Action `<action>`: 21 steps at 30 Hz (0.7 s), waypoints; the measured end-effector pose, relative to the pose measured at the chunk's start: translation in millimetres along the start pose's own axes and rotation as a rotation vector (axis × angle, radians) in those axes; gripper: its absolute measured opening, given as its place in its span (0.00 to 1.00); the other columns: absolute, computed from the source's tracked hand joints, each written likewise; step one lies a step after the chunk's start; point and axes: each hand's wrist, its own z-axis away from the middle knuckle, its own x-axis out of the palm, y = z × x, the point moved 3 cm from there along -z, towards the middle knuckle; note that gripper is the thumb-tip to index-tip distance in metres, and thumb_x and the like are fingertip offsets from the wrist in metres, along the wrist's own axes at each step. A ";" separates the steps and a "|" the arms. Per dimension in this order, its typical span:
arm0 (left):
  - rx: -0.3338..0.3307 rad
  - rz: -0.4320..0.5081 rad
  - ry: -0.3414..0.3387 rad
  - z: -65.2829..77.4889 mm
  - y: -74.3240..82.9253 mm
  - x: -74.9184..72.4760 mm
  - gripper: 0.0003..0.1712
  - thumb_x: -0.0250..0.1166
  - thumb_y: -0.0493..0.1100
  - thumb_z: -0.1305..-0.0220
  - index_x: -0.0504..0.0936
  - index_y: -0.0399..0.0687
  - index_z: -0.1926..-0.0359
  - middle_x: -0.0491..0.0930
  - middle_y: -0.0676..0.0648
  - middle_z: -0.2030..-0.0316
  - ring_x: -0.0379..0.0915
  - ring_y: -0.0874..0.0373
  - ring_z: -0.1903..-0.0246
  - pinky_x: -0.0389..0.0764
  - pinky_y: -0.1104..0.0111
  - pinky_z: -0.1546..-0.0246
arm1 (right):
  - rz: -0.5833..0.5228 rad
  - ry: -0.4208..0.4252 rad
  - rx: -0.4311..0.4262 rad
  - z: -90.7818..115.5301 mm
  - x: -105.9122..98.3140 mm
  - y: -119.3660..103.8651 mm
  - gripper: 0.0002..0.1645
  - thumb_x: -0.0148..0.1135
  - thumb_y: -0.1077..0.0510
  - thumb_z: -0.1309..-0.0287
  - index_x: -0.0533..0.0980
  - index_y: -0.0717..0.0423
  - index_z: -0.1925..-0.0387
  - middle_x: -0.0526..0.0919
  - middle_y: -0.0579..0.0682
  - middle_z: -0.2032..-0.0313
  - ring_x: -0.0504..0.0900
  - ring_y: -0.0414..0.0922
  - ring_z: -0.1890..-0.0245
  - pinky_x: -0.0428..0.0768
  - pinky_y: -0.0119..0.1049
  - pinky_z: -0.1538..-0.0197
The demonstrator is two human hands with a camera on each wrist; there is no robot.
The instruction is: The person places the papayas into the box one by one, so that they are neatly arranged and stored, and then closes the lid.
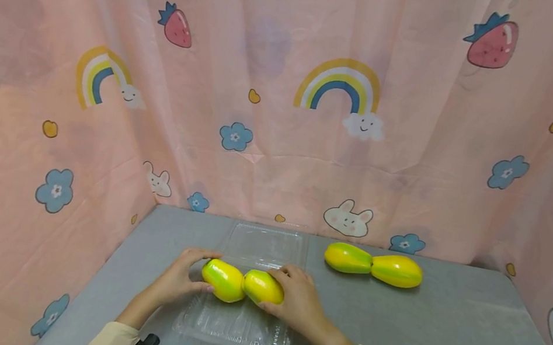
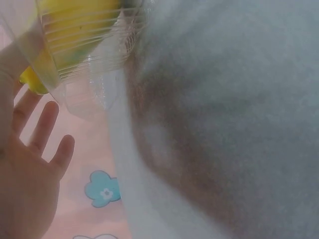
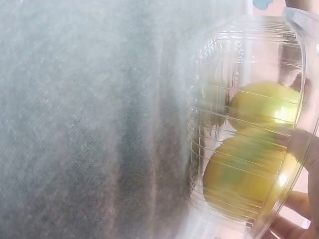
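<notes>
Two yellow-green papayas, a left one (image 1: 223, 281) and a right one (image 1: 262, 287), meet end to end over a clear plastic clamshell box (image 1: 233, 331). My left hand (image 1: 182, 274) holds the left papaya between thumb and fingers at its outer end. From the other side, my right hand (image 1: 298, 299) grips the right papaya, thumb toward me and fingers over the far side. The box's lid (image 1: 263, 245) lies folded back, away from me. Through the ribbed clear wall (image 3: 224, 129) in the right wrist view, both papayas show.
Two more papayas, one on the left (image 1: 347, 258) and one on the right (image 1: 397, 271), lie tip to tip at the back right of the grey table (image 1: 418, 334). A pink printed curtain (image 1: 264, 182) hangs behind the table and along its sides.
</notes>
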 end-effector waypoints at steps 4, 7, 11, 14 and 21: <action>-0.005 -0.022 0.003 1.4 -0.8 0.1 0.40 0.79 0.52 0.54 0.76 0.58 0.37 0.76 0.54 0.38 0.64 0.49 0.36 0.69 0.41 0.36 | 0.008 -0.020 -0.008 0.4 -1.0 -0.2 0.40 0.77 0.38 0.57 0.79 0.49 0.43 0.81 0.48 0.53 0.76 0.46 0.51 0.73 0.52 0.42; -0.008 -0.015 -0.003 2.1 -1.4 0.6 0.42 0.79 0.53 0.54 0.75 0.57 0.36 0.76 0.53 0.37 0.64 0.49 0.36 0.68 0.40 0.35 | 0.007 -0.024 -0.016 1.2 -1.3 -0.1 0.41 0.77 0.38 0.58 0.78 0.50 0.42 0.80 0.48 0.52 0.76 0.47 0.50 0.72 0.53 0.41; -0.004 -0.004 -0.007 2.6 -1.6 0.9 0.44 0.79 0.54 0.54 0.74 0.53 0.34 0.75 0.52 0.37 0.64 0.49 0.36 0.68 0.40 0.35 | -0.001 -0.026 -0.019 1.9 -1.5 0.5 0.42 0.79 0.40 0.59 0.78 0.51 0.41 0.80 0.48 0.51 0.76 0.48 0.49 0.71 0.55 0.39; -0.002 -0.004 -0.001 3.6 -0.9 0.1 0.44 0.79 0.54 0.54 0.73 0.58 0.34 0.76 0.53 0.37 0.64 0.49 0.36 0.68 0.39 0.36 | -0.003 -0.020 -0.022 2.2 -1.3 1.3 0.43 0.80 0.40 0.60 0.78 0.51 0.42 0.80 0.48 0.52 0.75 0.48 0.49 0.71 0.56 0.40; -0.007 0.000 0.021 9.4 -1.6 -5.6 0.45 0.79 0.50 0.53 0.72 0.51 0.33 0.76 0.50 0.38 0.64 0.46 0.35 0.67 0.39 0.35 | -0.009 0.001 -0.028 3.2 -3.8 3.1 0.42 0.80 0.40 0.61 0.78 0.48 0.43 0.79 0.48 0.53 0.75 0.46 0.51 0.73 0.51 0.44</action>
